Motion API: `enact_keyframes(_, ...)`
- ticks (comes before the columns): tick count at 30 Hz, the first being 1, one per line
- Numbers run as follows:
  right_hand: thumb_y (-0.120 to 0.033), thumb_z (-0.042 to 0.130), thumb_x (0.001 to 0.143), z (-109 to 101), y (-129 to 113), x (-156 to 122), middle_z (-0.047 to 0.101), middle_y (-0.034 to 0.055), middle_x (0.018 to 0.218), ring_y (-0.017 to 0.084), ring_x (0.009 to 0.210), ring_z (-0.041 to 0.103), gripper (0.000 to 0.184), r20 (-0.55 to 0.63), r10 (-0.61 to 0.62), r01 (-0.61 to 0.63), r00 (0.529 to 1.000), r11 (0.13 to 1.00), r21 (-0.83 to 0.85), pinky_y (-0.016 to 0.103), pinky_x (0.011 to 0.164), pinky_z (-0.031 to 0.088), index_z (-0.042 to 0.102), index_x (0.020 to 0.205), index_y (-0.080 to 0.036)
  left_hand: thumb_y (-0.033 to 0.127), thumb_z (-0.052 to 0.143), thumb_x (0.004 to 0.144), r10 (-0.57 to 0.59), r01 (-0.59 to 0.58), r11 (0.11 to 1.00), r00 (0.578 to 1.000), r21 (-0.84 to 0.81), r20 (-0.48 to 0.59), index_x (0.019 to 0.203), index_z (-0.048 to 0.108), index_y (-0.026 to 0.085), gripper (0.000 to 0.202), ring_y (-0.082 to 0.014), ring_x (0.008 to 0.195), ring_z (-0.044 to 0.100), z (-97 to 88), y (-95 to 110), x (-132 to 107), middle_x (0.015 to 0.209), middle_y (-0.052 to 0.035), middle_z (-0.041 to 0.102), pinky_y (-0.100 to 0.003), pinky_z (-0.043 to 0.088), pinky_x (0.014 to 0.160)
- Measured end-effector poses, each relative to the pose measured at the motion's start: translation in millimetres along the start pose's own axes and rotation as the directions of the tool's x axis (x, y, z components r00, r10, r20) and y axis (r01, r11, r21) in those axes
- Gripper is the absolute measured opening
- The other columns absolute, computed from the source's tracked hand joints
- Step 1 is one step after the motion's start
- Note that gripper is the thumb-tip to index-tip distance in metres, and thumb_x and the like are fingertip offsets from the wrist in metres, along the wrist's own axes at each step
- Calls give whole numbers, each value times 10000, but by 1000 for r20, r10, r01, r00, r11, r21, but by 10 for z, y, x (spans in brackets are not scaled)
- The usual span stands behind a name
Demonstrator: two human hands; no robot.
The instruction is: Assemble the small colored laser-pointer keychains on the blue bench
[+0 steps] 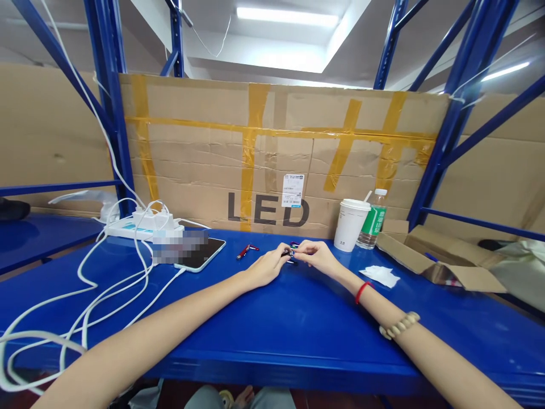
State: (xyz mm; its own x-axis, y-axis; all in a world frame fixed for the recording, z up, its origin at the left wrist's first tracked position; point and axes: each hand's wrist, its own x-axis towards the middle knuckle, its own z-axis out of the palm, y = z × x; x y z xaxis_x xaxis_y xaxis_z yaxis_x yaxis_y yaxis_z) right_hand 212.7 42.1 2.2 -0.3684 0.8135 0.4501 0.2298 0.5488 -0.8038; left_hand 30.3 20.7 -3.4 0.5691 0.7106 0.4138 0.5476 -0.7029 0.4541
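Over the middle of the blue shelf top [272, 329], my left hand [267, 268] and my right hand [318, 257] meet with their fingertips almost touching. Both are closed in a pinch around a small dark, shiny piece [286, 254] with a bit of blue and silver. The fingers mostly hide it, and its kind is too small to tell. Another small coloured item [294, 245] lies just behind the fingertips. To the left of my left hand rests a slim red item like a keychain light [243, 252], with a clip-like end.
On the left are a phone [203, 254], a white power strip [128, 228] and looping white cables [85, 284]. At right stand a paper cup [347, 227], a water bottle [374, 221], crumpled tissue [382, 275] and an open cardboard box [438, 258]. Large cardboard [204, 165] walls the back.
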Motion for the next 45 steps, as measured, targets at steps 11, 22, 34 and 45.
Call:
enact_keyframes(11,-380,699,555,-16,19,-8,535,23,643,119,599,493,241,23,-147,149,989,982,-119,268,565,415,620,542,-152,297,268,873,22,-25,997,999,72,42,1005,372,221,184,-175,786,578,-10,27,-52,894,-35,592,-249,415,613)
enact_keyframes(22,-464,595,651,94,-83,-69,462,-17,524,89,518,404,373,-42,-96,84,995,970,-229,245,523,336,470,481,-156,254,316,864,70,-66,992,997,111,-29,945,391,219,116,-177,839,589,7,29,-44,944,-31,607,-240,421,650)
enact_keyframes(34,-552,610,573,135,-100,-68,409,-47,437,48,391,357,439,-59,207,-208,976,978,-2,193,380,308,460,473,-152,266,339,860,34,-22,994,993,106,-110,916,420,223,107,-157,842,578,55,3,-11,941,-14,597,-243,433,680)
enact_keyframes(45,-565,566,625,153,-81,-62,394,-60,414,49,388,341,441,-38,183,-183,982,983,-13,187,385,296,429,503,-163,249,323,866,40,-29,992,995,119,-92,1040,460,241,222,-151,946,543,14,24,2,1053,-15,578,-266,422,795)
